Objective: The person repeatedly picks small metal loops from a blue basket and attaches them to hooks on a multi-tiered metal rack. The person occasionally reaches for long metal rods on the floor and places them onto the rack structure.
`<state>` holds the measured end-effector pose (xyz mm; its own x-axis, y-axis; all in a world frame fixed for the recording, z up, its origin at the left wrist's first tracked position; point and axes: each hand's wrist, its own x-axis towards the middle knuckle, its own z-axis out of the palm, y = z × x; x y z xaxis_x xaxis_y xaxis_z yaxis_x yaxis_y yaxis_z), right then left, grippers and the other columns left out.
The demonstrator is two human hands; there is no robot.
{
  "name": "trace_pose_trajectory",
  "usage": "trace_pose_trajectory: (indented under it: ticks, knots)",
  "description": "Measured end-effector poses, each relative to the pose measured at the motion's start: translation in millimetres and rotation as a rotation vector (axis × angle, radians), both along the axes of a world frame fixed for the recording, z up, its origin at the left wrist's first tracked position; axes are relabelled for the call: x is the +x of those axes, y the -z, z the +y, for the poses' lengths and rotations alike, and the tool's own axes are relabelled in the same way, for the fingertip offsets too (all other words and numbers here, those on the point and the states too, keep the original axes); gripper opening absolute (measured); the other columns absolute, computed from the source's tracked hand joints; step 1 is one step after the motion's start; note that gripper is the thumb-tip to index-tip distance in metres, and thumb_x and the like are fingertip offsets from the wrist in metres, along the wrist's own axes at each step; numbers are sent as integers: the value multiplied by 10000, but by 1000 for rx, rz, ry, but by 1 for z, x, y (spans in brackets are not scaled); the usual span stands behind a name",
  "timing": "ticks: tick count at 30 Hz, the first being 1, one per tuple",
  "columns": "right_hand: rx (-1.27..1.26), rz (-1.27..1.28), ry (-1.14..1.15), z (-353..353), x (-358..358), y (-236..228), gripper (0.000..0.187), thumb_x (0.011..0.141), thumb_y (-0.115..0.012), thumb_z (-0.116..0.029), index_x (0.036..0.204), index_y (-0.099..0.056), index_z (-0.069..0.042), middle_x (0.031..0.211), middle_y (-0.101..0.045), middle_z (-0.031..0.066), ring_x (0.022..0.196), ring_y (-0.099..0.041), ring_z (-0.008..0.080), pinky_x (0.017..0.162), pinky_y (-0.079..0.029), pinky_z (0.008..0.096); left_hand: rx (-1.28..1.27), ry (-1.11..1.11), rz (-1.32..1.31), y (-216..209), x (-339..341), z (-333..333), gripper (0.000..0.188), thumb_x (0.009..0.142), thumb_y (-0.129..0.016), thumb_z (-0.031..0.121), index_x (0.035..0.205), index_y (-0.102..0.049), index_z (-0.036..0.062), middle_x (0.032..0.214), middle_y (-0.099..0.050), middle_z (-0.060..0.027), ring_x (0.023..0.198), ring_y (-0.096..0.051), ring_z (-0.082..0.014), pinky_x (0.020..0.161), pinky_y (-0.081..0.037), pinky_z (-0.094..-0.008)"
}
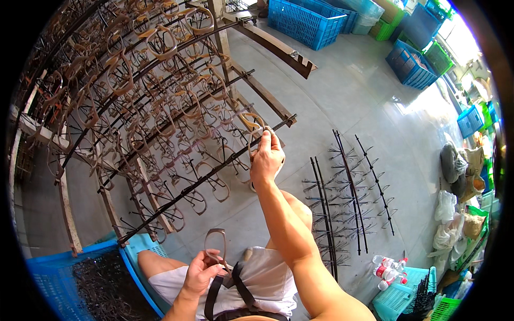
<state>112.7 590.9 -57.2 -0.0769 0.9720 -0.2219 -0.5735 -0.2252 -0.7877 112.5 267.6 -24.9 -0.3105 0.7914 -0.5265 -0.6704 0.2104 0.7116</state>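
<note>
My left hand point(199, 274) is closed in a pinch on a brownish eyeglass frame point(216, 233), held upright above my lap. My right arm stretches forward, and my right hand point(267, 157) is closed at the near end of a dark rod point(214, 162) on the rack. Its fingers grip the rim of another brownish eyeglass frame point(250, 140) beside that rod; the fingertips partly hide the join. Many similar frames point(161, 43) hang in rows along the rods of the rack to the left.
A blue crate point(115, 251) of dark wiry pieces stands at lower left. Bare rods with prongs point(353, 198) lie on the floor to the right, near plastic bottles point(386, 271) and a teal basket point(391, 307). Blue crates point(308, 21) stand at the back.
</note>
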Motion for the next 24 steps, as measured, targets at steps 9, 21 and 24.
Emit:
trace_pose_trajectory:
  ticks: [9,21,24]
  knots:
    - [13,28,-30,-2,-1,-5,176,920,-557,-191,1014,-606,-50,576,-411,-50,401,-345,38,338,-276,198,10,-16,-3,7,1,-9,373,807,-566,-55,1162,-464,-5,981,-580,-83,888,-601,-174,767,-510,-290]
    - [95,59,-130,3,0,5,186,922,-554,-170,1022,-616,-25,607,-471,-49,401,-345,25,358,-287,195,22,-5,-29,14,0,-18,372,796,-578,-49,1151,-488,14,974,-588,-57,901,-585,-150,789,-469,-266]
    - [131,21,-189,4,4,8,194,909,-577,-177,1027,-623,-29,616,-473,-55,399,-348,29,358,-282,199,32,2,-49,19,-1,-20,367,794,-578,-49,1145,-496,20,975,-589,-50,909,-582,-143,815,-456,-262]
